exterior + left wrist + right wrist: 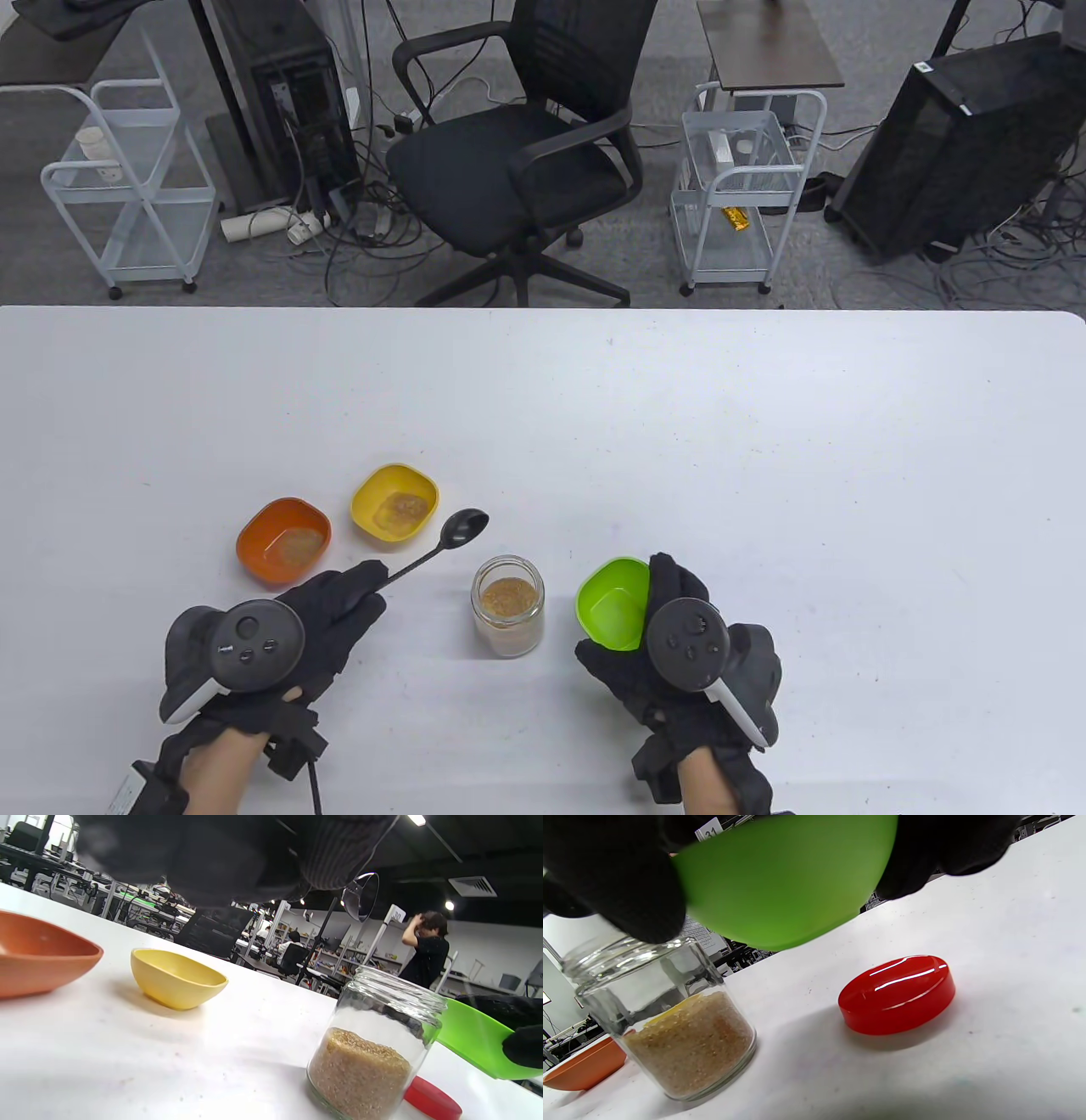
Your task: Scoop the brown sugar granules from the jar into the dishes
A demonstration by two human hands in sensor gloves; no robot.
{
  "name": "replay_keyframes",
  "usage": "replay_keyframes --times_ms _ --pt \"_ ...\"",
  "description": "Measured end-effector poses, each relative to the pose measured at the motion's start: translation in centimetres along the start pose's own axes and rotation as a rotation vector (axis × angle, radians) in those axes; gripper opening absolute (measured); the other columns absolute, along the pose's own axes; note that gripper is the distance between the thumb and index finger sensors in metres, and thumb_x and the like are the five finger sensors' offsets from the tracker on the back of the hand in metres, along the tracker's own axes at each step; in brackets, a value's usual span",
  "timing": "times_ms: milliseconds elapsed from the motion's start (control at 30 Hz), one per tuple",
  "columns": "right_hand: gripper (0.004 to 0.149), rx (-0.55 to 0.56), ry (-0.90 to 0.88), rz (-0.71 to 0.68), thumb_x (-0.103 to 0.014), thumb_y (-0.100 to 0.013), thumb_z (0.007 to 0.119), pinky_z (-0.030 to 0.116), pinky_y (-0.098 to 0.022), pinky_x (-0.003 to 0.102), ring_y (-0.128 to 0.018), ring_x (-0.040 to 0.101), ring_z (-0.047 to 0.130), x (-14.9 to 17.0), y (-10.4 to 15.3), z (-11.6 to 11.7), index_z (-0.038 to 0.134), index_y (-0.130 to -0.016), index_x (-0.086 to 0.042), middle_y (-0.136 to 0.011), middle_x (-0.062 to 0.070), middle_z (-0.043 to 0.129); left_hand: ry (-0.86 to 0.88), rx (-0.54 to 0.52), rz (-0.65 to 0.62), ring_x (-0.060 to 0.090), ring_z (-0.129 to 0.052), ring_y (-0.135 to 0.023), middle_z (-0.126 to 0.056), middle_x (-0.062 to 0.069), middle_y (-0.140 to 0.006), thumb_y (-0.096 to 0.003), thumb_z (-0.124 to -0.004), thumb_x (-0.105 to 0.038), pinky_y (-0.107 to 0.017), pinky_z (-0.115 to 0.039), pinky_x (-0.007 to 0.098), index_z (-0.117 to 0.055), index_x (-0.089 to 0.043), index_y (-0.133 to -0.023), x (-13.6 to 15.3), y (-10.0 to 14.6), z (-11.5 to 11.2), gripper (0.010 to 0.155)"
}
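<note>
An open glass jar point(508, 606) about half full of brown sugar stands on the white table point(764, 441); it also shows in the left wrist view point(373, 1043) and the right wrist view point(666, 1018). My left hand point(327, 607) grips the handle of a black spoon point(462, 528) whose empty bowl hangs above the table, up-left of the jar. My right hand point(670, 628) holds an empty green dish point(612, 604) tilted and lifted off the table, right of the jar. An orange dish point(283, 543) and a yellow dish point(395, 501) each hold some sugar.
The jar's red lid point(897, 993) lies flat on the table under the green dish, hidden in the table view. Beyond the table's far edge are an office chair point(517, 153) and wire carts.
</note>
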State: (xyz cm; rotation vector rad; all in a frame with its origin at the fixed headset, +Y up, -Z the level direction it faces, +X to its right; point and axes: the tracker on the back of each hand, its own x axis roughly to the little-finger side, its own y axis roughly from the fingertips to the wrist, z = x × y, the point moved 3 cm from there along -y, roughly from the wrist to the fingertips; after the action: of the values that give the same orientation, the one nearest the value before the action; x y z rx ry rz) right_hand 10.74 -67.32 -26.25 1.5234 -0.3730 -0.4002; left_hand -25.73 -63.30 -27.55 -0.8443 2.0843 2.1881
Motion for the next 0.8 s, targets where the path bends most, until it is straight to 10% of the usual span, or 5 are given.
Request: replay_keyframes --times_ms 333,800 --pt "0.116 -0.016 0.009 0.013 -0.066 -0.042 0.090 0.062 -0.069 0.070 -0.088 0.053 0.074 0.2 -0.1 0.2 0.035 -0.113 0.008 -0.115 0.035 0.048 -0.347 0.223 -0.097 0.022 -0.102 -0.045 -0.096 0.004 -0.075 -0.0632 -0.075 -0.040 -0.038 -0.092 0.041 -0.077 -0.018 -0.105 -4.2 -2.0 3.0 0.047" --pt "0.115 -0.023 0.002 0.014 -0.065 -0.042 0.090 0.063 -0.067 0.069 -0.086 0.054 0.073 0.4 -0.1 0.1 0.035 -0.113 0.007 -0.115 0.035 0.047 -0.547 0.479 -0.101 0.020 -0.104 -0.040 -0.101 0.003 -0.073 -0.0625 -0.078 -0.038 -0.034 -0.094 0.040 -0.072 -0.025 -0.108 -8.8 -5.5 1.5 0.048"
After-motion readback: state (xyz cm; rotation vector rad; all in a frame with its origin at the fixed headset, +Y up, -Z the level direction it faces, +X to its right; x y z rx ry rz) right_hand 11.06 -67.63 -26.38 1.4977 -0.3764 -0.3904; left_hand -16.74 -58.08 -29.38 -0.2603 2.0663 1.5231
